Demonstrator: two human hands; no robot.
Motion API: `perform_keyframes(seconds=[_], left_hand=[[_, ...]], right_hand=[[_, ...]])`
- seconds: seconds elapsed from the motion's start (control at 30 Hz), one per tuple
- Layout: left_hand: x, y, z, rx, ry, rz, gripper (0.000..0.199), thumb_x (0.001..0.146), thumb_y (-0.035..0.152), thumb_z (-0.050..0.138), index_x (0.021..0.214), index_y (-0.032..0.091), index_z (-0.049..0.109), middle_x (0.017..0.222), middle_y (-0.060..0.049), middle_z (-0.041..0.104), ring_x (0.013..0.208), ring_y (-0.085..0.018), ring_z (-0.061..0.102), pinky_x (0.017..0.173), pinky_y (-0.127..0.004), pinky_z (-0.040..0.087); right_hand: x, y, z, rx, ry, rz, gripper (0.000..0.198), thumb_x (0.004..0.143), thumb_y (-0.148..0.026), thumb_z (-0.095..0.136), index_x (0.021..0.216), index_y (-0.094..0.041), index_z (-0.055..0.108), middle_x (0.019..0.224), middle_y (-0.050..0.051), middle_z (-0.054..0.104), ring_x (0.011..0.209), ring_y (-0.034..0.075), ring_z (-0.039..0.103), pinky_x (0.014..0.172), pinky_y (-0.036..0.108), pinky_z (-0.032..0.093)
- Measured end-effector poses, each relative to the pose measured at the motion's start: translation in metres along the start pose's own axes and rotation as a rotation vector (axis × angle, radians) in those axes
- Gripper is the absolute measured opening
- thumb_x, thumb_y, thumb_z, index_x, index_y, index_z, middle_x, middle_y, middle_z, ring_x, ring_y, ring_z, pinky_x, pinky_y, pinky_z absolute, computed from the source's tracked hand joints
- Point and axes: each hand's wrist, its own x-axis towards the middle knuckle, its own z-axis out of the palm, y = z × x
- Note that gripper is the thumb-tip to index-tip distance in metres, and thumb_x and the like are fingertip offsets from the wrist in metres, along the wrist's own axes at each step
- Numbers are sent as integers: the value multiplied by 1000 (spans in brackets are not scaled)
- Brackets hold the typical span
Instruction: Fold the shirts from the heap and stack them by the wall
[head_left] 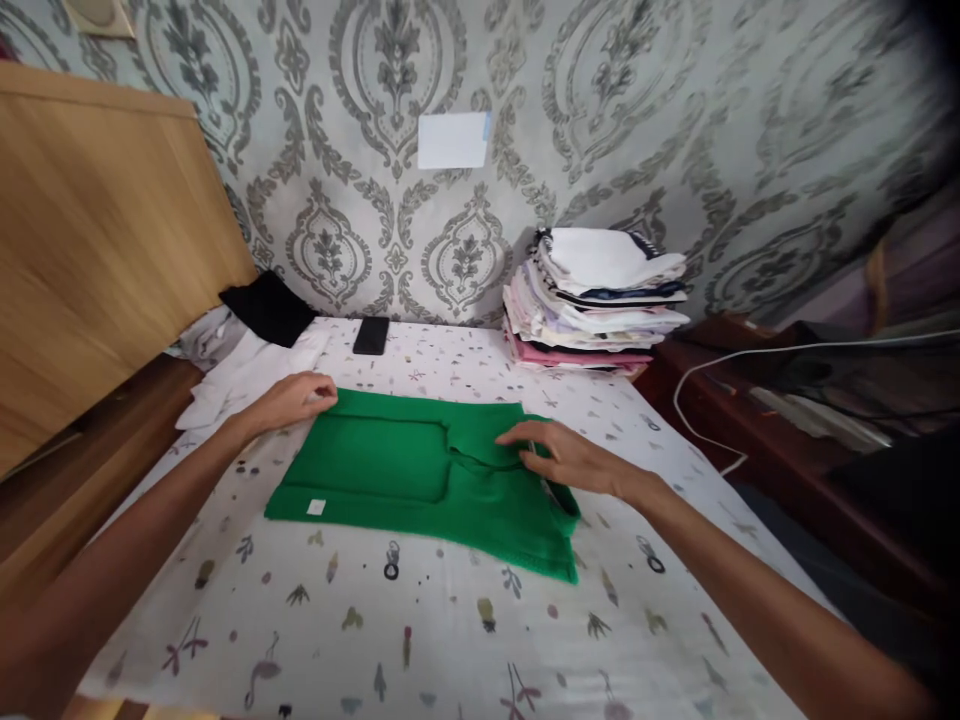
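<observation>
Garment (375, 460), green, lies folded, 2 hands (574, 455) near opposite ends.

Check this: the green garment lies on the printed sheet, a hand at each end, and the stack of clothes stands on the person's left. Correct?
Not left: the head view shows the stack of clothes on the person's right. The green garment does lie on the printed sheet, left hand and right hand at its ends.

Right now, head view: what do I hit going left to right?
Wooden panel → left hand → black phone-like slab → right hand → white cable.
</observation>
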Motion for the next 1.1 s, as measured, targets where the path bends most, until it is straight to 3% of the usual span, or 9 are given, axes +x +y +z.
perform_keyframes(seconds=[0.17,0.27,0.4,0.5,0.57,0.67,0.73,0.8,1.1], left_hand=[[20,17,22,-33,297,-68,45,97,43,34,119,17,62,121,-13,69,112,-27,63,98,-40,48],[29,28,57,16,143,-53,61,98,51,30,144,14,46,153,-16,48,142,-29,42,116,-44,32],[30,30,82,92,-96,-114,72,97,59,28,153,13,33,163,-16,30,153,-29,22,123,-50,15],[26,30,69,-41,-104,-111,69,97,59,27,150,16,37,164,-14,29,152,-29,24,122,-47,17],[17,33,50,-161,-49,-70,61,98,57,27,139,18,50,155,-14,44,142,-29,39,116,-43,29],[-9,41,20,-278,-182,-34,48,96,57,36,104,18,64,108,-9,69,100,-24,62,88,-33,47],[-30,46,6,-316,-428,-62,40,91,56,48,90,19,64,84,-3,65,77,-19,59,70,-27,44],[-51,50,-2,-315,-595,-109,34,84,53,59,89,20,63,80,-1,61,74,-17,56,64,-25,40],[-77,54,0,-203,-584,-115,12,78,30,54,81,21,47,84,0,53,74,-16,46,65,-26,35]], right_hand=[[44,2,18,-167,236,56,45,98,-37,40,133,-20,63,135,11,65,126,29,59,107,47,47],[65,16,51,-396,254,159,51,100,-39,39,144,-16,52,149,17,51,142,32,43,114,52,37],[68,37,79,-518,168,214,56,102,-47,33,147,-17,46,154,17,44,145,32,37,116,54,32],[64,38,76,-465,177,198,57,101,-46,34,148,-16,45,153,18,45,144,34,38,113,57,34],[58,26,68,-398,219,147,53,100,-43,37,144,-15,49,150,19,48,141,35,40,111,57,36],[44,-8,59,-292,191,-54,41,100,-39,39,125,-18,64,133,16,60,125,31,53,104,51,43],[32,-31,59,-265,86,-182,35,100,-39,45,118,-19,67,116,14,63,108,28,57,96,46,48],[22,-48,63,-283,1,-235,34,96,-37,53,123,-19,66,108,12,62,98,26,56,89,45,49],[27,-51,64,-238,-139,-148,38,87,-29,66,123,-19,61,105,9,58,100,27,55,93,44,44]])
